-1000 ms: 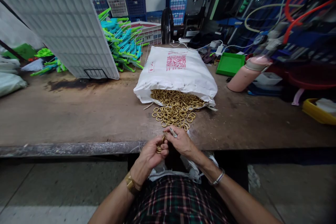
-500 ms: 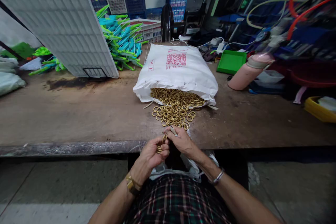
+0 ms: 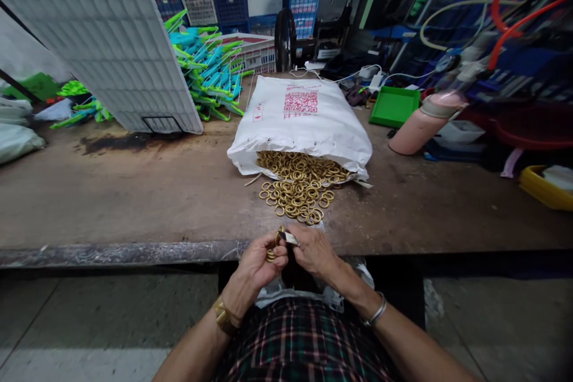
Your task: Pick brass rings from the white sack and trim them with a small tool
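Left hand (image 3: 264, 259) and right hand (image 3: 313, 250) close together, fingers curled, apparently touching.

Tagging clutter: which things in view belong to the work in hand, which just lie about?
In use:
- gold rings, in left hand
- small dark-tipped tool, in right hand
- open white sack, loose rings spilling out

Apparently lying about:
- green tray
- pink bottle
- yellow tub
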`<state>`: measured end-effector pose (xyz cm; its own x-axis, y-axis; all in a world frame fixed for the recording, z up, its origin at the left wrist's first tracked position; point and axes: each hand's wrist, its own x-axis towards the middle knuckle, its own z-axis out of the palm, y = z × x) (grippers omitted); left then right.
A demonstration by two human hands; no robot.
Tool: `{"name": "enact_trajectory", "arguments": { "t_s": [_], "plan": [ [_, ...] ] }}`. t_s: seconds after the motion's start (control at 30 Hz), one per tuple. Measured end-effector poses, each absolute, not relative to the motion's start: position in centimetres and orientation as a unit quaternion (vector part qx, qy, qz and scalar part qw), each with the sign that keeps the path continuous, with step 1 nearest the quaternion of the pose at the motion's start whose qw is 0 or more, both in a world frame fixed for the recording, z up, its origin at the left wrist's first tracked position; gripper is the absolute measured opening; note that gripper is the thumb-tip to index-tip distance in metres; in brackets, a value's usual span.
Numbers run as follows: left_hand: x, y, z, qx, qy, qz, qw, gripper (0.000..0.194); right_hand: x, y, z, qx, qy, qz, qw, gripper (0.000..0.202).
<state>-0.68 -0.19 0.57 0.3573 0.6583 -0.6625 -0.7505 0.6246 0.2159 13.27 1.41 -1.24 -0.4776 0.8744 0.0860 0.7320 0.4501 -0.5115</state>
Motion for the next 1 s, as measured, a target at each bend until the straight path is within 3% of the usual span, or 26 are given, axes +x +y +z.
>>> {"name": "enact_trajectory", "arguments": {
  "t_s": [0.33, 0.47, 0.67, 1.0],
  "plan": [
    [-0.6, -0.8, 1.0, 0.006, 0.359, 0.438, 0.824, 0.012, 12.7, 1.3, 0.4, -0.571, -0.802, 0.162, 0.061, 0.021],
    [-0.7, -1.6, 1.5, 0.063, 0.332, 0.434, 0.835, 0.012, 14.4, 2.3, 0.5, -0.632, -0.757, 0.129, 0.1, 0.026],
    [-0.9, -1.9, 0.9, 0.097, 0.313, 0.42, 0.846, 0.021, 17.7, 4.3, -0.4, -0.684, -0.692, 0.115, 0.199, 0.015],
    [-1.2, -0.7, -0.2, 0.06, 0.318, 0.415, 0.85, 0.017, 17.5, 3.8, -1.5, -0.627, -0.732, 0.141, 0.225, 0.023]
  ]
}}
